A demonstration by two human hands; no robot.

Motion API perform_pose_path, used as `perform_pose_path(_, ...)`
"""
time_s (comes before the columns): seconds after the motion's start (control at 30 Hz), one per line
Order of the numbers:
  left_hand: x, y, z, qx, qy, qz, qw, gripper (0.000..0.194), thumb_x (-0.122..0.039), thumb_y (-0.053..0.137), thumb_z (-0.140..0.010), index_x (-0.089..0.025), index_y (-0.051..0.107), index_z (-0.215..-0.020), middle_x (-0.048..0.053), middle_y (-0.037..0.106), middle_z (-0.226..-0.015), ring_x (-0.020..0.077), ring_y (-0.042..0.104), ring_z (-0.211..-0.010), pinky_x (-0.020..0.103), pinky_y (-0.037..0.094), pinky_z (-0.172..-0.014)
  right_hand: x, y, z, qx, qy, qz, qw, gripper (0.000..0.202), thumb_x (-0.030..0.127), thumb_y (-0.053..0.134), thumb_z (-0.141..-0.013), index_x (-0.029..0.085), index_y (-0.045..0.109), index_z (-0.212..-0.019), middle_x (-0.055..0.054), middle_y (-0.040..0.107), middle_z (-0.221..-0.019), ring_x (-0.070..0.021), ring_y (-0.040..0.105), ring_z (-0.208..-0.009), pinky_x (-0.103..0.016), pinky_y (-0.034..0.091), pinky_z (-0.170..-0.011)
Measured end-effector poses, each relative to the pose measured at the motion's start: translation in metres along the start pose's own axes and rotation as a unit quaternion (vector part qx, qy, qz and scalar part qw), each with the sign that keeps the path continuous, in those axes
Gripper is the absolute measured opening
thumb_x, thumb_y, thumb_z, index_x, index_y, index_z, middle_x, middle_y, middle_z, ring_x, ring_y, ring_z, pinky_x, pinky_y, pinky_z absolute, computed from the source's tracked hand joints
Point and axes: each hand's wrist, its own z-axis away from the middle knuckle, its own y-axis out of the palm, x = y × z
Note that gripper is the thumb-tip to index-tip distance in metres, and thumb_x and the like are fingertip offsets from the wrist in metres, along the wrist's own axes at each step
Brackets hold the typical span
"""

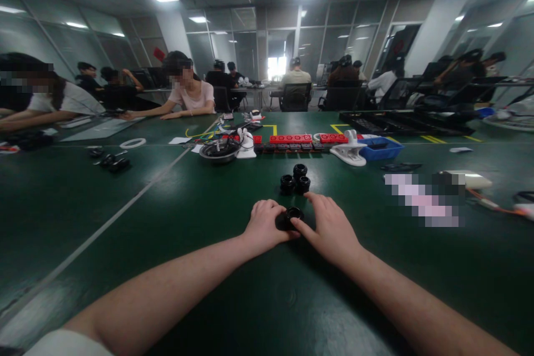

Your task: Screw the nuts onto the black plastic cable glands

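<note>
A small black lens-like cylinder with a ringed round opening on top is at the middle of the green table. My left hand is closed round its left side, thumb along the near side. On the right, my right hand has its thumb against the cylinder's near right edge, while its other fingers are spread away from it. Just beyond my hands stand three similar black cylinders, grouped close together. The fingertips of my right hand are near this group.
Farther back lie a row of red blocks, a metal bowl, a white clamp and a blue tray. To the left are several black parts and a white ring. People sit at the table's far left and behind.
</note>
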Motion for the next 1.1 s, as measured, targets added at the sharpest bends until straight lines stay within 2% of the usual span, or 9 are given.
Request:
perform_pose_path(0.1,-0.002,0.000,0.001,0.011,0.014,0.001,1.000,0.048,-0.057,0.063,-0.054,-0.021,0.058,-0.086,0.003,0.050,-0.088,0.0222,0.044,-0.087,0.037,0.034,-0.082,0.004,0.000,0.000,0.010,0.018,-0.012,1.000,0.053,0.045,0.050,-0.074,0.011,0.043,-0.114,-0.013,0.056,-0.098,-0.0248,0.051,-0.090,-0.037,0.041,-0.075)
perform_pose_path(0.17,-0.002,0.000,0.001,0.013,0.030,0.000,0.999,0.048,-0.055,0.064,-0.054,-0.020,0.058,-0.086,0.002,0.050,-0.088,0.0217,0.044,-0.087,0.037,0.034,-0.083,0.007,0.000,0.000,0.026,0.015,-0.004,1.000,0.054,0.047,0.052,-0.073,0.010,0.045,-0.112,-0.011,0.058,-0.094,-0.0242,0.051,-0.087,-0.036,0.041,-0.074)
perform_pose_path(0.3,-0.002,0.000,0.001,0.030,0.046,-0.012,0.998,0.040,-0.049,0.065,-0.055,-0.021,0.059,-0.084,0.002,0.050,-0.088,0.0218,0.044,-0.089,0.037,0.033,-0.084,0.014,0.000,0.000,0.052,-0.001,0.029,0.998,0.041,0.050,0.054,-0.070,0.015,0.056,-0.093,-0.007,0.060,-0.082,-0.0225,0.051,-0.079,-0.034,0.040,-0.069)
perform_pose_path(0.43,-0.002,0.001,-0.001,0.036,0.043,-0.011,0.998,0.038,-0.045,0.066,-0.055,-0.022,0.060,-0.084,0.002,0.051,-0.089,0.0221,0.044,-0.090,0.036,0.033,-0.084,0.016,0.000,-0.001,0.055,-0.001,0.048,0.997,0.030,0.047,0.057,-0.070,0.018,0.058,-0.081,-0.005,0.059,-0.075,-0.0205,0.050,-0.075,-0.032,0.038,-0.064)
perform_pose_path(0.73,0.000,0.004,0.000,0.014,0.054,-0.014,0.998,0.037,-0.046,0.065,-0.056,-0.021,0.059,-0.083,0.002,0.050,-0.088,0.0212,0.044,-0.088,0.037,0.034,-0.085,0.019,-0.005,0.000,0.044,-0.004,0.102,0.994,0.029,0.048,0.055,-0.071,0.020,0.060,-0.079,-0.006,0.058,-0.075,-0.0222,0.048,-0.075,-0.033,0.033,-0.062)
perform_pose_path(1.1,0.000,0.003,0.001,0.008,0.057,-0.012,0.998,0.033,-0.044,0.064,-0.059,-0.020,0.060,-0.081,0.002,0.050,-0.087,0.0204,0.044,-0.087,0.036,0.035,-0.083,0.020,-0.002,-0.001,0.059,-0.014,0.073,0.996,0.025,0.040,0.053,-0.074,0.018,0.060,-0.083,-0.006,0.059,-0.078,-0.0217,0.048,-0.077,-0.033,0.035,-0.066)
